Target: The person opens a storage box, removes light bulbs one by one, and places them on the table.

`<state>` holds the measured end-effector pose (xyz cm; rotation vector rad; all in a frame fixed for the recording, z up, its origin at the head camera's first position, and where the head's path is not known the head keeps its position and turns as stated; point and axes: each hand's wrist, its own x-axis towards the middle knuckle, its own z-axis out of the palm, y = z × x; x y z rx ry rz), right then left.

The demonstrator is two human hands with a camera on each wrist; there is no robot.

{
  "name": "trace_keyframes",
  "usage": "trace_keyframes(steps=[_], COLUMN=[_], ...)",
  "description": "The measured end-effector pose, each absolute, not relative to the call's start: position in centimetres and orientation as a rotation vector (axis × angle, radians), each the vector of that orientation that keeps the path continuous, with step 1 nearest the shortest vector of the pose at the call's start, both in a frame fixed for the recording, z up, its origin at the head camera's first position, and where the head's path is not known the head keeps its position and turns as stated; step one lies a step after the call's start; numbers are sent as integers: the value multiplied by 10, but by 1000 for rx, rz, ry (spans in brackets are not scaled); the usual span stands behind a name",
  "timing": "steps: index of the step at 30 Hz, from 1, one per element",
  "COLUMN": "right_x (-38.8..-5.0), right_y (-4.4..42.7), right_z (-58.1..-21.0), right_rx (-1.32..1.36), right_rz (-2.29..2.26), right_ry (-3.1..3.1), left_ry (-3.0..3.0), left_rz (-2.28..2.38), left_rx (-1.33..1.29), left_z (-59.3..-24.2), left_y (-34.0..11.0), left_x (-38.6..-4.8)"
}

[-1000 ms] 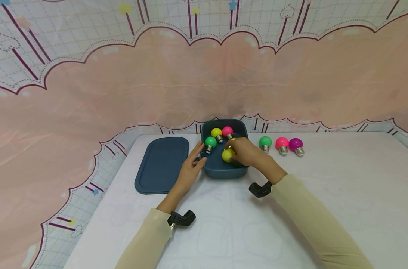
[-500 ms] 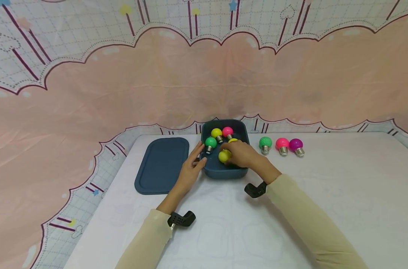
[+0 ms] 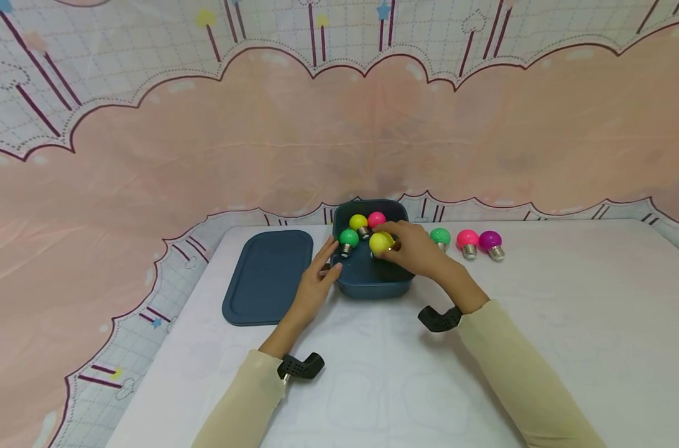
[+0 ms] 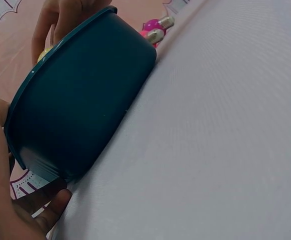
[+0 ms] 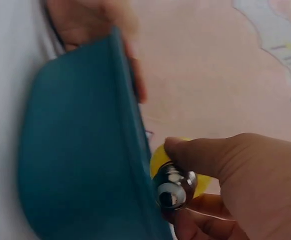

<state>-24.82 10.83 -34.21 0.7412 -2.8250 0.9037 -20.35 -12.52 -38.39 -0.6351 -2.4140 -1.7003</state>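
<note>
Yellow bulb [image 3: 380, 243] sits pinched in the right hand [image 3: 420, 250], over the blue box [image 3: 373, 290] — the left hand [image 3: 315, 283], fingers straight, touches the side nearest it. Between the hands, inside, lies a green bulb [image 3: 349, 237].

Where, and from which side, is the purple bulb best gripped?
I'd probably take the purple bulb by its metal base, from the near right: the base is narrower than the round head and angles away from the pink bulb close on its left.
</note>
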Motion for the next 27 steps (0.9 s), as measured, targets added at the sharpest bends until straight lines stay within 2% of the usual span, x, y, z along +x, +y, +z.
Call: trace_keyframes(steps=[27], right_x=[-242], right_y=[233], right_z=[-328], right_rx=[254], right_rz=[1037], right_ry=[-2699], left_ry=[-2420], left_rz=[-1670], left_rx=[-649], left_z=[-386], left_y=[-125], left_x=[-204])
